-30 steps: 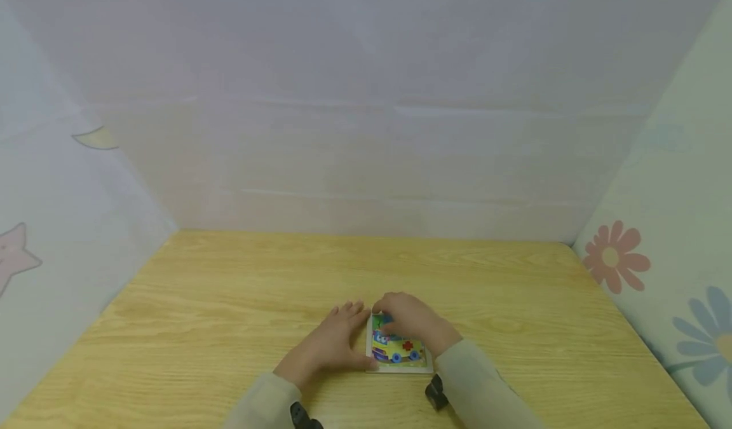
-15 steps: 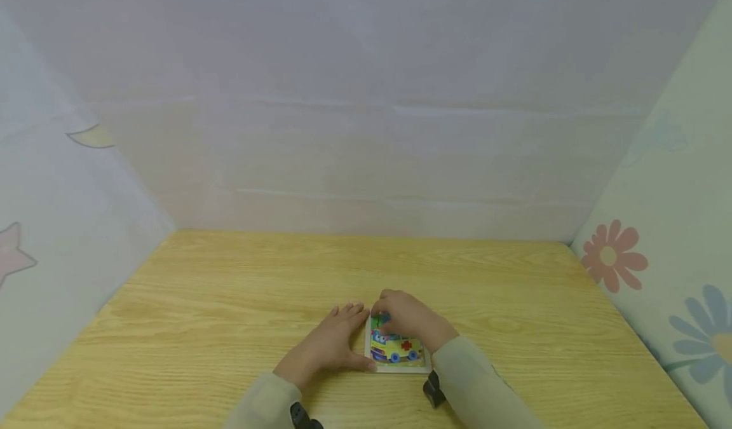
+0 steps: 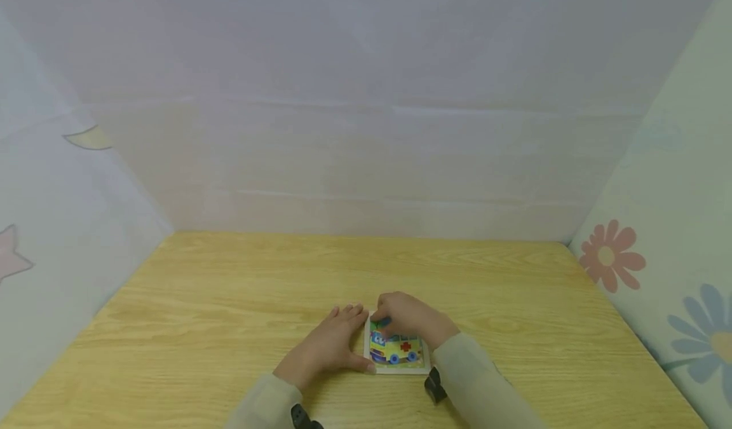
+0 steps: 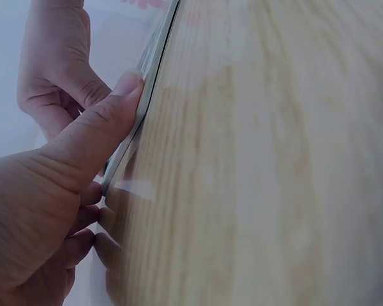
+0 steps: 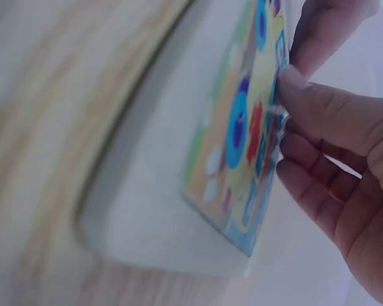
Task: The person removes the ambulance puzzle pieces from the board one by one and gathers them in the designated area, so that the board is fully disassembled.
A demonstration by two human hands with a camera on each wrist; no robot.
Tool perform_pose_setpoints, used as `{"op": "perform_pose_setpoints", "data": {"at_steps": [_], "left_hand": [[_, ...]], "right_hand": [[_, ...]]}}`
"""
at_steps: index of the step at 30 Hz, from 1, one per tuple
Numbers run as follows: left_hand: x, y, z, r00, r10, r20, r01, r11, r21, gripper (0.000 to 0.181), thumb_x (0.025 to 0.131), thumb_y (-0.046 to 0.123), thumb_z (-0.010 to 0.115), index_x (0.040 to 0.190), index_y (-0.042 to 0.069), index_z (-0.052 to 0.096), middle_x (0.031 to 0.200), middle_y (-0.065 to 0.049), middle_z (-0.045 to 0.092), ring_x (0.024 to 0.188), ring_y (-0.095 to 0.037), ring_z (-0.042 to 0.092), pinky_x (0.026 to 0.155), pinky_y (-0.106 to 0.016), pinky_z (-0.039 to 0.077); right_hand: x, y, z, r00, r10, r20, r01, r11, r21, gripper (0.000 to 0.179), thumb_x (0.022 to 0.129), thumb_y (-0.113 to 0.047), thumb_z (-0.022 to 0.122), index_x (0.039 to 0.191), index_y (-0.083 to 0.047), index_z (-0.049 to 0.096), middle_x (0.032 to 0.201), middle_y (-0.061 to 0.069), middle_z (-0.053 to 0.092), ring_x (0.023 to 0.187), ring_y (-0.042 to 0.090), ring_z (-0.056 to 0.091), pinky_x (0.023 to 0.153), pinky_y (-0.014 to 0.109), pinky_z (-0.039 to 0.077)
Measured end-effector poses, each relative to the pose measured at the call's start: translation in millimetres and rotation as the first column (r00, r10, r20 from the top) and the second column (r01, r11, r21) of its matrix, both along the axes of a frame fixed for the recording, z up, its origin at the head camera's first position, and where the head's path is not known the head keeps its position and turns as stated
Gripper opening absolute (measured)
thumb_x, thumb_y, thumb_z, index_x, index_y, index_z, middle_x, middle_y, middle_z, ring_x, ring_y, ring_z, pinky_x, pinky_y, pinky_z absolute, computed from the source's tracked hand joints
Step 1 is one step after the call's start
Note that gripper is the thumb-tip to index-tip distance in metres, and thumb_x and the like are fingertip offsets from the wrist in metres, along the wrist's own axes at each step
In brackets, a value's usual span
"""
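A flat picture puzzle (image 3: 394,357) of a yellow ambulance with a red cross lies in a pale frame (image 3: 407,371) on the table. My left hand (image 3: 327,345) rests at the frame's left side, fingers stretched along the far part and thumb on the near left corner. In the left wrist view, that thumb (image 4: 115,105) presses the frame's edge. My right hand (image 3: 413,318) reaches over the puzzle's upper left part, fingers bent. Between its thumb and fingers a small dark blue puzzle piece (image 3: 384,322) shows, mostly hidden. The right wrist view has the right fingertips (image 5: 293,80) against the picture.
A wooden table (image 3: 257,276) spreads around the puzzle. Pale cloth walls (image 3: 366,162) stand behind and at both sides, printed with flowers (image 3: 613,256), a star and a moon. Dark wrist cameras (image 3: 434,386) sit at both cuffs.
My right fingers have shifted slightly at the puzzle's upper left corner, and the dark blue bit between them looks different. The left hand and the frame stay nearly in place.
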State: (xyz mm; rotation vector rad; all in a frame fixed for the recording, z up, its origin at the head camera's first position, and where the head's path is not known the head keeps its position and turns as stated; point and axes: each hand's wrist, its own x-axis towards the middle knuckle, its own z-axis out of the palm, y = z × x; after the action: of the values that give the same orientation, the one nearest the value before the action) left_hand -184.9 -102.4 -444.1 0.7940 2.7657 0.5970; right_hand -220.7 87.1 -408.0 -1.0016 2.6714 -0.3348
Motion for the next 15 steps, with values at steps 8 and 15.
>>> {"op": "perform_pose_setpoints", "data": {"at_steps": [8,15], "left_hand": [[1.4,1.7,2.2,1.0,-0.005,-0.005,0.005,1.0,0.002,0.104,0.064,0.064,0.07,0.141,0.002,0.036,0.149,-0.017,0.03,0.138,-0.034,0.025,0.115,-0.049,0.014],[0.3,2.8,2.1,1.0,-0.002,-0.012,0.002,1.0,-0.001,0.104,0.064,0.064,0.07,0.141,0.002,0.037,0.149,-0.017,0.03,0.138,-0.034,0.025,0.115,-0.048,0.014]], "right_hand": [[-5.3,4,-7.4,1.0,-0.016,0.025,0.018,0.996,-0.089,0.035,0.074,-0.019,0.077,0.108,-0.01,0.07,0.097,-0.005,0.062,0.09,0.009,0.057,0.085,0.025,0.05],[-7.0,-1,-11.3,0.988,-0.119,0.101,0.132,0.983,-0.129,0.033,0.071,-0.015,0.08,0.101,-0.01,0.069,0.096,-0.005,0.063,0.086,0.009,0.057,0.081,0.026,0.051]]}}
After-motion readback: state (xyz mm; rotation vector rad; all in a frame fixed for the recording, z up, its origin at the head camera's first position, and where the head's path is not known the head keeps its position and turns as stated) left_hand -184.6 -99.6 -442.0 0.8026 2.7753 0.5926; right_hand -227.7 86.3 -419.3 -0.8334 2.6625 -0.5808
